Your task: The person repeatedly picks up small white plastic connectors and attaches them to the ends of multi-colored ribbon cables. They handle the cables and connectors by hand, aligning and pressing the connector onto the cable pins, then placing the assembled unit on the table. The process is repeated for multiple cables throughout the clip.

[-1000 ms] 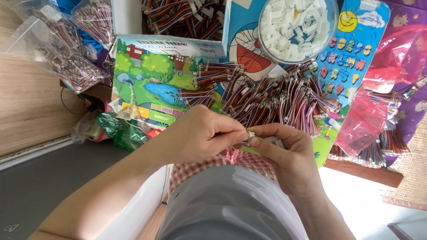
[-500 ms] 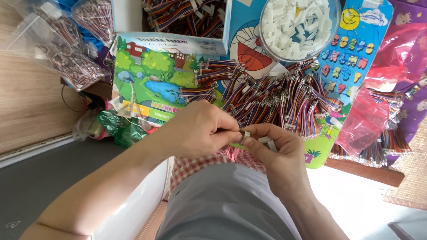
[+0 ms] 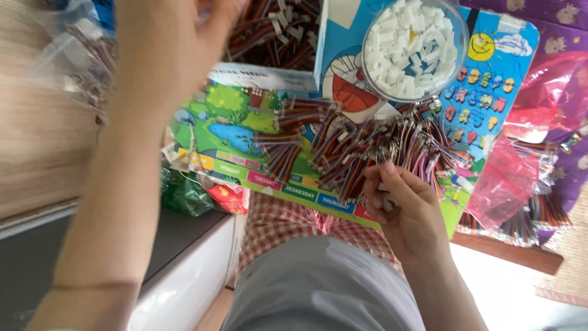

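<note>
My left hand [image 3: 174, 43] is raised high and blurred, close to the camera, in front of a cardboard box of wire bundles [image 3: 278, 34]. Whether it holds anything is unclear. My right hand [image 3: 407, 211] hovers lower, at the near edge of a pile of multicoloured ribbon wires [image 3: 373, 144]. Its fingers are curled around a small white connector [image 3: 387, 199]. The wires lie on a colourful cartoon play board [image 3: 236, 125]. A clear round bowl of white plastic connectors [image 3: 411, 49] stands just behind the pile.
A red plastic bag [image 3: 511, 178] with more wire bundles lies at the right, and a green bag [image 3: 184, 195] at the board's left edge. Clear bags of wires [image 3: 73, 55] sit at far left. A red checked cloth [image 3: 288, 224] and my grey-clad lap [image 3: 318, 288] are below.
My hands were together pinching a small part over the lap. Now my left hand has swung up toward the box at the top, while my right hand stays low, shifted slightly right.
</note>
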